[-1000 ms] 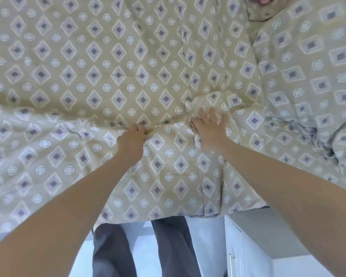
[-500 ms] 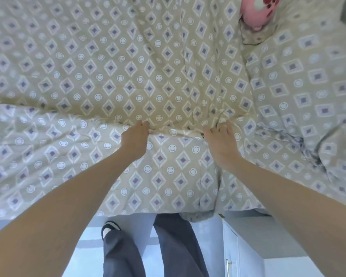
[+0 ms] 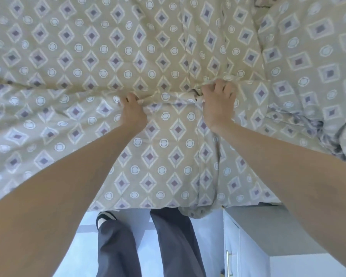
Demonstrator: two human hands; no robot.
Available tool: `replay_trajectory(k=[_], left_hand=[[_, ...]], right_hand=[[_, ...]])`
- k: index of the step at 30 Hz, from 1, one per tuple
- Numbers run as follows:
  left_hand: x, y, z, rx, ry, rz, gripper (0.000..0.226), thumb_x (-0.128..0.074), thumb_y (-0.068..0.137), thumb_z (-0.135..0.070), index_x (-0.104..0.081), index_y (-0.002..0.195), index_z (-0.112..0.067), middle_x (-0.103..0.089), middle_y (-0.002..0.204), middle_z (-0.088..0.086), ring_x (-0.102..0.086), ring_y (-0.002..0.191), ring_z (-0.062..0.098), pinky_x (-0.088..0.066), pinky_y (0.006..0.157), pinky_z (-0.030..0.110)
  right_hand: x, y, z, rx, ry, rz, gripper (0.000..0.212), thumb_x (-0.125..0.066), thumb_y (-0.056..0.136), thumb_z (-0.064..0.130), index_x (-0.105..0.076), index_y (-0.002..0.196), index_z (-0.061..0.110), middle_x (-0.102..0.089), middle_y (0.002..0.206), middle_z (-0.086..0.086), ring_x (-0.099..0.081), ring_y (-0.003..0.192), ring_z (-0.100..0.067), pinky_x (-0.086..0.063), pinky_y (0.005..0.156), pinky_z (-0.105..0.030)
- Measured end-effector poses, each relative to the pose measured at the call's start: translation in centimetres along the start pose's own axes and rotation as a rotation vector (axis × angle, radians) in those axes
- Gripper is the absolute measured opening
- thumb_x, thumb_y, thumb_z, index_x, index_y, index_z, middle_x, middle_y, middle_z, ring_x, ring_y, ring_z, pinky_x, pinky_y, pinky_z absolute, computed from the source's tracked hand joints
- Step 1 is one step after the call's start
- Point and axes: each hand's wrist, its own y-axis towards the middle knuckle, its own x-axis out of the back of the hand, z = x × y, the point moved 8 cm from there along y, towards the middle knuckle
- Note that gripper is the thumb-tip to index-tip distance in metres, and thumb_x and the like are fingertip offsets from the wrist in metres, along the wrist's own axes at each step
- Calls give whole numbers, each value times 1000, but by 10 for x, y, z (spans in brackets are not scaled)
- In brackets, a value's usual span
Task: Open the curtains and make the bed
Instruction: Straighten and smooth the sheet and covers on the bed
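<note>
A beige bedcover (image 3: 164,160) printed with purple diamonds and white rings fills most of the head view and hangs over the bed's near edge. Its folded top edge runs across the middle. My left hand (image 3: 132,113) grips that fold with curled fingers. My right hand (image 3: 218,103) clutches a bunch of the same fold a little to the right. Beyond the fold lies the matching sheet (image 3: 100,45). A pillow (image 3: 316,52) in the same print sits at the upper right. No curtains are in view.
A white bedside cabinet (image 3: 246,248) with a metal handle stands low at the right, close against the bed. My legs in dark trousers (image 3: 168,242) stand on a pale floor (image 3: 82,244) by the bed's edge. Crumpled fabric (image 3: 316,126) bunches at the right.
Both hands have moved up the bed with the cover's fold. My right hand, flat a second ago, now curls into the fabric. The pink toy at the top has left the view.
</note>
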Motion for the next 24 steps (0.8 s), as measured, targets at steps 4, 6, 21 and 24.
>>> replay_trajectory(k=[4, 6, 21, 24], left_hand=[[-17, -4, -16, -129, -208, -21, 63, -38, 83, 16, -33, 140, -13, -1, 156, 17, -37, 131, 30, -34, 107, 47], [-11, -9, -22, -136, -247, -105, 64, -38, 84, 17, -36, 140, -15, 3, 159, 11, -36, 134, 25, -34, 108, 39], [-131, -118, -120, -364, -167, 339, 62, -62, 85, -12, -39, 141, -27, -12, 158, -3, -29, 141, 22, -41, 103, 36], [-152, -122, -112, -282, -87, 529, 67, -66, 84, -22, -36, 143, -31, -10, 160, 3, -20, 145, 26, -31, 111, 46]], right_hand=[[-24, -4, -17, -99, 366, 69, 66, -47, 80, -16, -42, 136, 19, -4, 155, -17, -10, 140, -40, -44, 94, -40], [-29, -19, -19, -25, 474, 82, 73, -43, 87, -13, -27, 148, 24, 8, 159, -10, 1, 146, -36, -31, 108, -43], [-106, -214, -179, -856, 503, 545, 72, -56, 87, 46, -34, 139, 1, -37, 135, -18, -39, 125, -36, -39, 98, -45], [-98, -219, -179, -802, 583, 512, 45, -42, 96, 39, -48, 125, 6, -55, 120, -16, -53, 110, -35, -46, 88, -41]])
